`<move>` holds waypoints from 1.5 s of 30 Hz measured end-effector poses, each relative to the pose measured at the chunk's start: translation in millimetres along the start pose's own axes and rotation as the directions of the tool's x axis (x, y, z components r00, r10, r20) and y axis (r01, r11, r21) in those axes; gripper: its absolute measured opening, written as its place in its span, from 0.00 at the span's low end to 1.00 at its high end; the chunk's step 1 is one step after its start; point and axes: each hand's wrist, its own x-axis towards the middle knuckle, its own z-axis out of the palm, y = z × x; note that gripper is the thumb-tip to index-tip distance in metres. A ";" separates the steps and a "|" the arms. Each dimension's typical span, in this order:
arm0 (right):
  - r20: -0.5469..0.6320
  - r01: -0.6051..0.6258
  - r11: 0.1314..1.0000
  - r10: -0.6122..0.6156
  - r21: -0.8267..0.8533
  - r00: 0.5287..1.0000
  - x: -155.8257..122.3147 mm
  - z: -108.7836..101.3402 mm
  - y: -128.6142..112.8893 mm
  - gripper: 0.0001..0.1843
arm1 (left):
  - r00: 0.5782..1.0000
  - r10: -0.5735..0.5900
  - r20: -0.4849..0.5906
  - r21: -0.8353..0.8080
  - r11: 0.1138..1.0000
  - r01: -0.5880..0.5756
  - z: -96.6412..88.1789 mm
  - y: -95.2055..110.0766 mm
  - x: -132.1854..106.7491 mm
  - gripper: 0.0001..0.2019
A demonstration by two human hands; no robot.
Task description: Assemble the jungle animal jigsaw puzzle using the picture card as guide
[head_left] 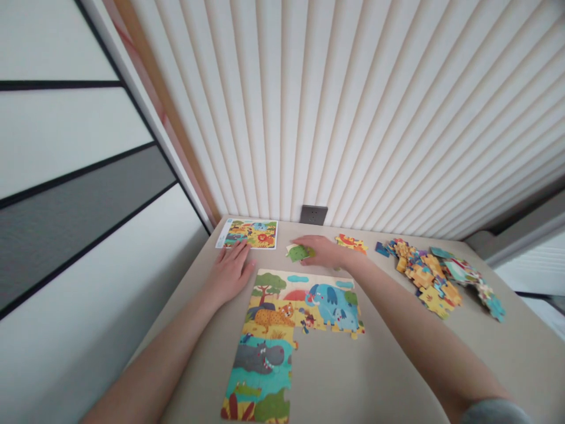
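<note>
A partly joined animal jigsaw (282, 330) lies on the beige table (379, 377), showing an elephant, a leopard and a hippo. My left hand (229, 272) rests flat on the table just left of the puzzle's top corner, fingers stretched out. My right hand (320, 250) reaches across above the puzzle's top edge, its fingers closed on a green puzzle piece (299, 253) that lies on or just over the table.
A picture card (249, 233) of the finished puzzle lies at the back left. A heap of loose pieces (435, 277) spreads over the right side, with an orange piece (351, 241) nearer my hand. A wall socket (313, 215) sits in the slatted wall behind.
</note>
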 end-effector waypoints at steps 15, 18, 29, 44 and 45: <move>-0.295 -0.100 0.990 0.066 -0.103 0.953 -101.3 -19.7 -30.8 0.36 | 0.995 0.048 -0.083 -0.020 0.999 -0.050 3.5 -3.4 0.6 0.26; -0.301 -0.188 0.981 0.170 -0.035 0.939 -149.5 -18.8 -34.9 0.36 | 0.985 0.097 -0.142 -0.043 0.994 -0.104 1.7 -5.7 2.2 0.22; -0.328 -0.409 0.879 0.472 0.246 0.818 -242.6 12.6 -28.6 0.36 | 0.972 0.220 -0.084 -0.155 0.961 -0.231 -3.5 19.6 -5.8 0.18; -0.241 -0.393 0.898 0.434 0.199 0.868 -228.5 8.0 -32.7 0.35 | 0.971 0.239 -0.017 -0.191 0.952 -0.238 -4.8 16.9 -8.8 0.19; -0.236 -0.392 0.900 0.429 0.189 0.872 -228.6 7.9 -32.6 0.36 | 0.971 0.237 -0.018 -0.191 0.953 -0.236 -4.7 16.9 -8.9 0.19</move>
